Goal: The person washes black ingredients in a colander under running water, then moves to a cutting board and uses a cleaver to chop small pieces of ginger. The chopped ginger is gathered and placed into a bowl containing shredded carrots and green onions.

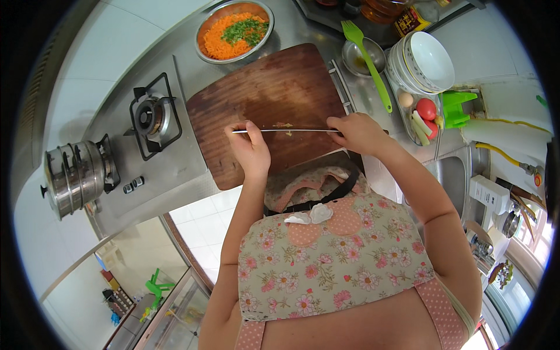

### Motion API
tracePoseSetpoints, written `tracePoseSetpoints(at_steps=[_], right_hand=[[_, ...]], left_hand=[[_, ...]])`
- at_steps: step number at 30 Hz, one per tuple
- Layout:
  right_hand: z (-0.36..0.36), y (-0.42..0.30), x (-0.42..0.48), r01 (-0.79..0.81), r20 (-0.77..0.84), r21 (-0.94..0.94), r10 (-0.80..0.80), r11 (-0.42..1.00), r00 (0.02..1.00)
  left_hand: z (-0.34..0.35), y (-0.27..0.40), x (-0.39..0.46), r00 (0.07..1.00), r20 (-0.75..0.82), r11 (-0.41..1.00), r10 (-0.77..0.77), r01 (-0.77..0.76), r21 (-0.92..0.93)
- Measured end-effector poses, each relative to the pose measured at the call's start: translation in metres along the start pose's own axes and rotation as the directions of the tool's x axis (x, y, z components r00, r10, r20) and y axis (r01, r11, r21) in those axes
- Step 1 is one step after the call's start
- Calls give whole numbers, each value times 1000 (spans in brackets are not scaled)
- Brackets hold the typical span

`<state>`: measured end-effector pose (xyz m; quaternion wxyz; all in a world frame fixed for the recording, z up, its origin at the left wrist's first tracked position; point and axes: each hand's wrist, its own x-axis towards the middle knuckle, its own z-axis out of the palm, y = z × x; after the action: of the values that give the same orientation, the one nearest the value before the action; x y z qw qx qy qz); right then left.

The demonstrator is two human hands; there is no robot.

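Note:
A kitchen knife is seen edge-on as a thin bright line above the near part of the wooden cutting board. My right hand grips it at the handle end, and a dark bit of the handle shows past my fingers. At the other end of the blade, my left hand holds on with the thumb raised and the fingers curled. Small pale food scraps lie on the board close to the blade. The broad face of the blade cannot be seen from here.
Beyond the board stands a metal bowl of shredded carrot and chopped greens. To the right are a green silicone brush over a small metal bowl, stacked bowls and a vegetable tray. A gas burner and steamer pot stand left.

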<state>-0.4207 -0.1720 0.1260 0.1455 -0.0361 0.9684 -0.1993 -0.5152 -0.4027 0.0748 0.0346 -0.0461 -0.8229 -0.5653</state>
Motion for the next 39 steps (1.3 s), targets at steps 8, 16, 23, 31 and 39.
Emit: tracePoseSetpoints(at_steps=[8,16,23,31,39], right_hand=[[0,-15,3,-25,39,-71,28,997,999],[-13,-37,6,-12,42,-130,18,991,999],[2,-29,-5,-52,57,-78,57,996,997],[17,-30,-18,-24,-20,-88,23,996,1000],[41,-26,-30,17,-229,-133,-48,991,972]], left_hand=[[-2,-19,-3,1000,-26,994,15,-18,-112],[-5,-51,-3,999,-54,956,-7,-9,-294],[-5,-41,-6,1000,-17,970,14,-18,-243],[-66,1,25,837,536,950,-113,249,-189],[-53,19,72,471,846,917,-251,-163,363]])
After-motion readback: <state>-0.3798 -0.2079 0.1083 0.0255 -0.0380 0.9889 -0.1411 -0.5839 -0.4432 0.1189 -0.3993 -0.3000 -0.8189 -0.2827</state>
